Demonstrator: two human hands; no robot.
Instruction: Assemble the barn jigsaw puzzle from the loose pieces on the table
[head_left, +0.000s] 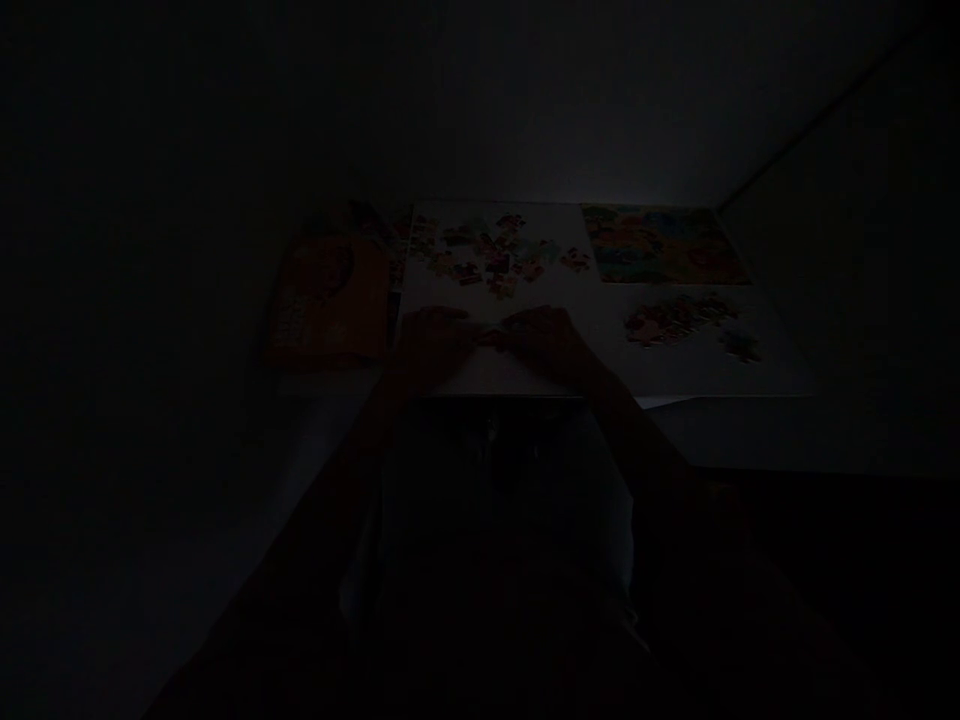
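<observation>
**A:** The head view is very dark on my end. Where are the hands?

**B:** I can make out both of them on a pale board [675, 375], at its near edge. The left hand [435, 345] and the right hand [544, 340] lie side by side, palms down, with their fingertips [491, 338] meeting in the middle.

**A:** What's the grip doing on each side?

**B:** I can't tell. The fingers are together, but it's too dark for me to see whether either hand is clamped on something small.

**A:** Where are the jigsaw pieces?

**B:** The main scatter of jigsaw pieces [487, 255] lies on the board just ahead of the hands, not touching them. Off to the right, I see a second cluster of pieces [679, 320], with a small clump of pieces [741, 347] just beside it.

**A:** What else is around them?

**B:** A colourful picture sheet [664, 245] lies at the board's far right corner, and an orange box [330, 300] sits just past its left edge.
</observation>
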